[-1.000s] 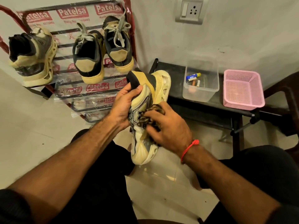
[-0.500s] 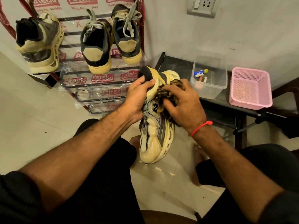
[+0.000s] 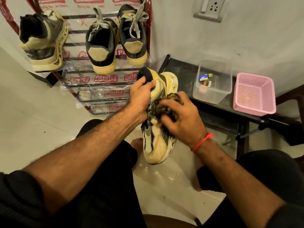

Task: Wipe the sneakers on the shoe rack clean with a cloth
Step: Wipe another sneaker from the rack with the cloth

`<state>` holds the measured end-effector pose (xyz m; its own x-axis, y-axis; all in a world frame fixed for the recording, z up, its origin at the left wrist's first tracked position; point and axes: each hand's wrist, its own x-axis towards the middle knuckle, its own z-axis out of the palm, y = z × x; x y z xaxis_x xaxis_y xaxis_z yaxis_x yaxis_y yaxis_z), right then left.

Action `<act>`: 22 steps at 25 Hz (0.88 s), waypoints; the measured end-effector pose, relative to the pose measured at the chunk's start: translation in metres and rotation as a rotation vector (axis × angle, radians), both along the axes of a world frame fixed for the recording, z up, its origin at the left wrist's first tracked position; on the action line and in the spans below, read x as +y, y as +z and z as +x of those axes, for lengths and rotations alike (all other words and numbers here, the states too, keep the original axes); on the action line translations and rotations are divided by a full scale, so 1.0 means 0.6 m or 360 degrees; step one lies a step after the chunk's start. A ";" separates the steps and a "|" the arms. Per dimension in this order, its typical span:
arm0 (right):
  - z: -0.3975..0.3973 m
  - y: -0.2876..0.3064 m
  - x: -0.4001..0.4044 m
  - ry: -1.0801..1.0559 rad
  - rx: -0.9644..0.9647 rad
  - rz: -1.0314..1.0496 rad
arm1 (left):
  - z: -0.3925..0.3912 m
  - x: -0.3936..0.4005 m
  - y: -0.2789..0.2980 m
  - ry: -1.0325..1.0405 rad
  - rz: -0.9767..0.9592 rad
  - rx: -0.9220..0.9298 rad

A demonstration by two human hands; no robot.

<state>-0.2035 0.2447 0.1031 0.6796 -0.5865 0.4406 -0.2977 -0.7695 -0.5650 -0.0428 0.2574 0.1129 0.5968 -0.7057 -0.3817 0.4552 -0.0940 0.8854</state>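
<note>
A cream and grey sneaker [image 3: 158, 145] hangs toe-down in front of me, above the floor. My left hand [image 3: 139, 97] grips its black collar at the heel. My right hand [image 3: 182, 116] holds a bunched brown-and-black patterned cloth [image 3: 166, 104] and presses it against the shoe's upper side. On the red shoe rack [image 3: 105, 79] stand three more sneakers: a matching cream one [image 3: 44, 41] at the left and a black-and-tan pair [image 3: 102, 45] [image 3: 134, 37] in the middle.
A low black bench [image 3: 181, 69] stands at the right with a clear plastic box [image 3: 212, 83] of small items and a pink mesh basket [image 3: 253, 94] on it. A wall socket [image 3: 209, 7] is above. My knees in black trousers frame the tiled floor.
My right hand with the cloth went up the shoe toward the heel, then slid back down to its middle. The left hand keeps its grip on the collar.
</note>
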 end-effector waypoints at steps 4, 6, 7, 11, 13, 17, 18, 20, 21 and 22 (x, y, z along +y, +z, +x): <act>-0.006 -0.017 0.008 0.0170 0.0144 -0.0067 | 0.013 0.006 0.000 0.0042 0.0014 -0.0043; 0.003 -0.005 -0.028 -0.0082 0.0007 0.0027 | 0.005 0.005 0.008 -0.0003 -0.0028 -0.0017; 0.003 -0.002 -0.038 -0.0132 -0.0031 0.0071 | 0.002 0.004 0.009 -0.0025 -0.0049 -0.0012; -0.018 -0.019 0.021 0.0250 0.0117 0.0058 | 0.031 0.007 0.007 0.0075 -0.0118 0.0020; -0.023 -0.028 0.040 0.0376 0.0282 0.0013 | 0.059 0.010 0.003 0.0181 -0.0117 0.0131; -0.001 -0.023 -0.006 0.0121 0.0126 0.0032 | 0.050 0.011 -0.009 0.0034 -0.0081 0.0196; 0.005 -0.019 -0.025 0.0010 0.0075 0.0039 | 0.036 0.010 -0.011 -0.0050 -0.0061 0.0212; 0.011 -0.012 -0.053 -0.0167 0.0014 0.0091 | 0.018 0.006 -0.009 -0.0135 -0.0055 0.0269; 0.011 -0.010 -0.057 -0.0193 0.0005 0.0132 | 0.018 0.003 -0.007 -0.0122 -0.0084 0.0290; 0.006 -0.010 -0.053 -0.0157 0.0019 0.0173 | 0.023 -0.002 -0.009 -0.0086 -0.0122 0.0286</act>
<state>-0.1998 0.2129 0.0972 0.6212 -0.6945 0.3631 -0.3758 -0.6706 -0.6396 -0.0288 0.2563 0.1078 0.4846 -0.7658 -0.4227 0.6024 -0.0581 0.7960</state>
